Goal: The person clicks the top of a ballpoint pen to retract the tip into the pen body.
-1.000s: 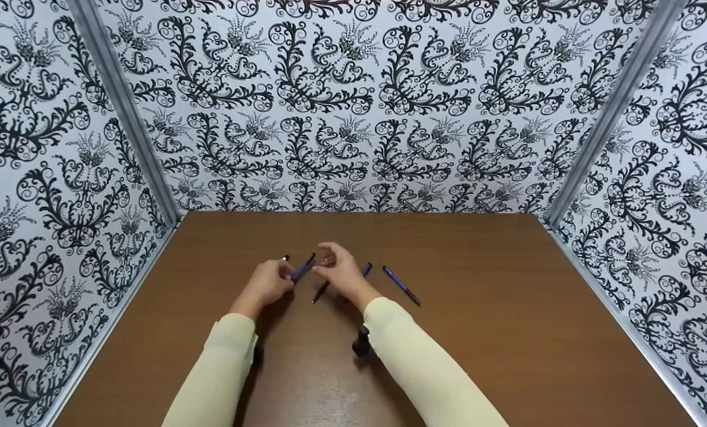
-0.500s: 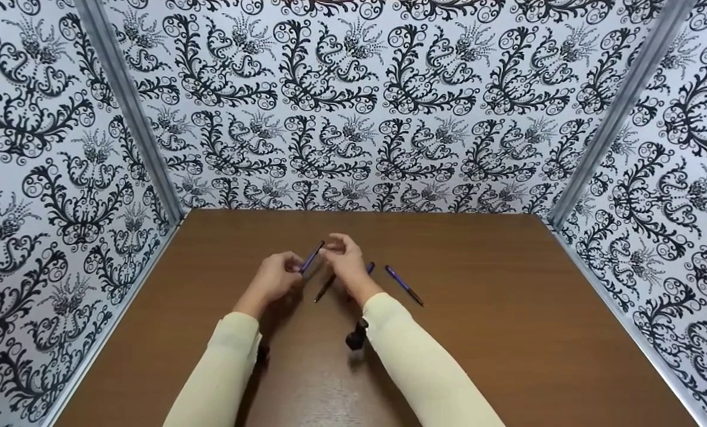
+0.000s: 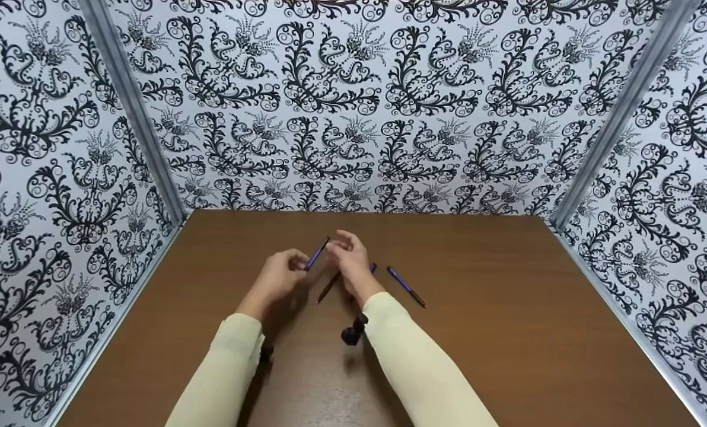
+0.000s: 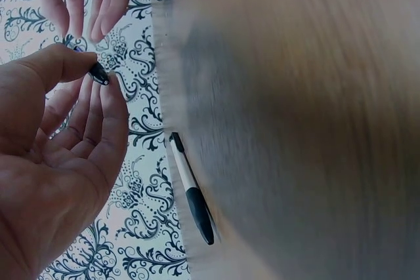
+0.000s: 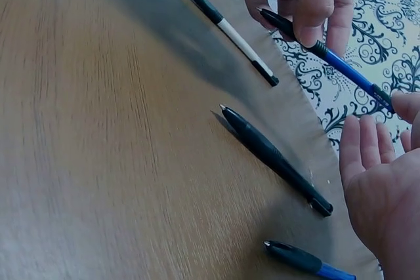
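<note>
- Left hand (image 3: 279, 277) is pinching the dark grip end of a blue pen (image 3: 317, 254) between thumb and fingertips, held up above the tabletop (image 3: 508, 308); the remaining fingers are curling loosely around it.
- Right hand (image 3: 349, 256) is meeting the far end of the same pen; in the right wrist view its fingers (image 5: 367, 142) are showing fairly straight and relaxed, palm open, with the pen's tip at its thumb. Whether it is actually gripping the tip or only touching it, I cannot tell.
- The blue pen is slanting up and away between the two hands, clear of the tabletop.
- Head view: a black pen (image 3: 328, 287) is lying on the tabletop under the hands, partly covered by the right hand. Another blue pen (image 3: 406, 286) is lying to the right, apart from the hands. A short blue stub (image 3: 373, 267) is peeking out just beside the right wrist; the rest is hidden.
- Right wrist view is showing what the head view is not: a black-and-white pen (image 5: 230, 34) lying beyond the black one, under the left hand.
- Left wrist view is heavily blurred on the tabletop side; the held pen is showing only as a small dark end at the thumb, the barrel being hidden.
- A small black camera mount (image 3: 353, 331) is sitting under the right forearm.
</note>
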Motion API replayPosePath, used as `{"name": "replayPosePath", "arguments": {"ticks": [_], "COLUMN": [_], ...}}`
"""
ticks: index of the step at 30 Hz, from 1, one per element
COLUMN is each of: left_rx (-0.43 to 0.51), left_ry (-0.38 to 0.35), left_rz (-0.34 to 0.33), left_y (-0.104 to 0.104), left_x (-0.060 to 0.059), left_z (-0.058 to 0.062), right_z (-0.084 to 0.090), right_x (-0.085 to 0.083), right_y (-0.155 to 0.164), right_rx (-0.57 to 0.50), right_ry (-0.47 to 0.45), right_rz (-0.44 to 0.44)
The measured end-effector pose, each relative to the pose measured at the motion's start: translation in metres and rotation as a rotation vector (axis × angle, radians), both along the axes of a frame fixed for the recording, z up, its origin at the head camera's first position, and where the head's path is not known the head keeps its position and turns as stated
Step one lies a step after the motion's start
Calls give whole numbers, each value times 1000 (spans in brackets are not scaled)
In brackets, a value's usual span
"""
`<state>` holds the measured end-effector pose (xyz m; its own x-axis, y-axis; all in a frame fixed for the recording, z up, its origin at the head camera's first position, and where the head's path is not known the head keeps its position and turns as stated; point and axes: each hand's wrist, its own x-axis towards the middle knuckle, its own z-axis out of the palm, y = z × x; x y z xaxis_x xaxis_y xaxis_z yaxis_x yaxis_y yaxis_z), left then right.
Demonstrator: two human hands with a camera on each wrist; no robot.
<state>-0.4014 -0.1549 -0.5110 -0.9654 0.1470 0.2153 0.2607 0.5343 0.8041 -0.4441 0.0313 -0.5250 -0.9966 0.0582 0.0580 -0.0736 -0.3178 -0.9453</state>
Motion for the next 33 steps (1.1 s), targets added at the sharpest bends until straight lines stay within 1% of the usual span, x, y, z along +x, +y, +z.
{"name": "replayPosePath", "arguments": {"ticks": [2, 4, 12, 18, 25, 33], "left_rx": [2, 10, 19, 23, 45, -1], "left_ry": [8, 7, 9, 8, -3, 26], "left_rz": [-1, 0, 3, 9, 1, 3], "left_y": [2, 4, 8, 8, 9, 7], "left_x": [1, 1, 2, 1, 2, -1], "left_z": [1, 2, 2, 2, 4, 1], "right_z": [-1, -2, -4, -3, -1, -2], "right_x": [0, 0, -2, 0, 1, 2], "right_y": [0, -1, -4, -7, -9, -11], "right_rx": [-43, -63, -114, -118, -81, -78], "right_ry": [-5, -3, 4, 9, 21, 37], "right_rz": [8, 13, 29, 20, -2, -29]}}
